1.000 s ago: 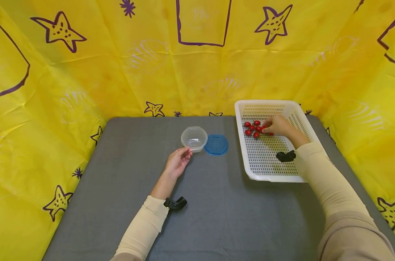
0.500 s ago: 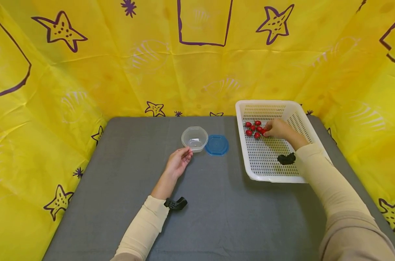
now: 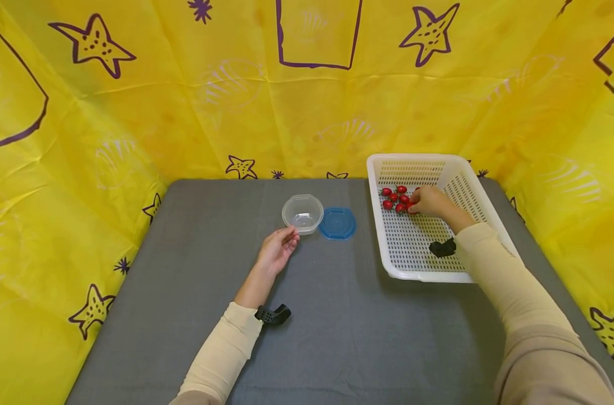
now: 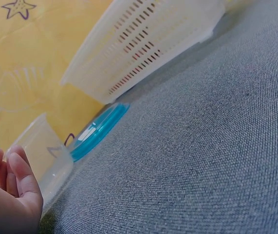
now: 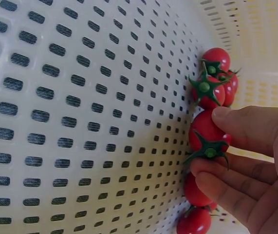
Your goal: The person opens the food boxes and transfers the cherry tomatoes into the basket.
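Observation:
Inside the white slotted plastic basket [image 3: 403,275], my right hand [image 3: 432,201] pinches a red cherry tomato [image 5: 206,127] between thumb and fingers. Its green calyx shows in the right wrist view. More cherry tomatoes [image 3: 388,205] lie grouped on the basket floor beside the fingertips; the hand partly covers some. My left hand [image 3: 277,251] holds the near rim of a clear plastic container [image 3: 303,215] with its fingertips. In the left wrist view, thumb and fingers bend at the container's wall [image 4: 56,168]. A blue lid [image 3: 337,223] lies flat just right of the container.
A grey cloth-covered table [image 3: 327,332] carries everything. Yellow patterned curtains [image 3: 312,112] hang behind it and along both sides. The basket's raised walls surround the right hand. A black wrist mount [image 3: 273,315] sits on the left forearm, another [image 3: 442,247] on the right.
My right hand has shifted slightly among the tomatoes, its fingers coming together on one at the near side of the group. The left hand, container and lid stay in place.

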Available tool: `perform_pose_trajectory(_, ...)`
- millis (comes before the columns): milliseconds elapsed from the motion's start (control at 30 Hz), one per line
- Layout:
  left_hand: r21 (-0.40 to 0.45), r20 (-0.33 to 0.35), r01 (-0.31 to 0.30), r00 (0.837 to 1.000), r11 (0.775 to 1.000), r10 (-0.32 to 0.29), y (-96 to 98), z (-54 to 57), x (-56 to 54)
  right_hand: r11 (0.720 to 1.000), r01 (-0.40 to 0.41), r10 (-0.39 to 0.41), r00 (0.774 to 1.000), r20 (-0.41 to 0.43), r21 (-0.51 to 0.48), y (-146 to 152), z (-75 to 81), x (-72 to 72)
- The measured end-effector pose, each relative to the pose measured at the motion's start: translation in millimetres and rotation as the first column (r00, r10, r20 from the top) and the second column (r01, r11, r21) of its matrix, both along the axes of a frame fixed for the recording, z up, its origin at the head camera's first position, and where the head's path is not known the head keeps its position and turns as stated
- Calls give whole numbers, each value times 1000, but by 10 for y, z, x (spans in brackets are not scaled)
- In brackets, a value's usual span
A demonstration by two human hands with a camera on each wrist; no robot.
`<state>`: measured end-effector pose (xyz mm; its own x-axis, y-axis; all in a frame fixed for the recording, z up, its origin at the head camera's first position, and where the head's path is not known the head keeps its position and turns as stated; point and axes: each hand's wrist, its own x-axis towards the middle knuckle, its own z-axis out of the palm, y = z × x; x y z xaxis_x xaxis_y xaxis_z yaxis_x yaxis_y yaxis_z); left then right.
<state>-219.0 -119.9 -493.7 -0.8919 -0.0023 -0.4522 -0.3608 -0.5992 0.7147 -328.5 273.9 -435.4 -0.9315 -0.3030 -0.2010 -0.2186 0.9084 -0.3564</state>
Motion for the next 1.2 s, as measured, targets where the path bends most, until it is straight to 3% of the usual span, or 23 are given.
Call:
perform_pose_trajectory(467,-10,-3,2,1000,1000,-2,14,-8,6,1000,17,-17,999,43,4,-35,-37,-1)
perform_pose_trajectory(633,-10,-9,9,1000,1000,-9,6,-22,-5,1000,14,-14,1000,19,2,-14,-5,21)
perform_pose_trajectory(1200,6,-17,28,999,1000,-27,-38,-6,22,998,11,-14,999,-48,-58,1,444,154)
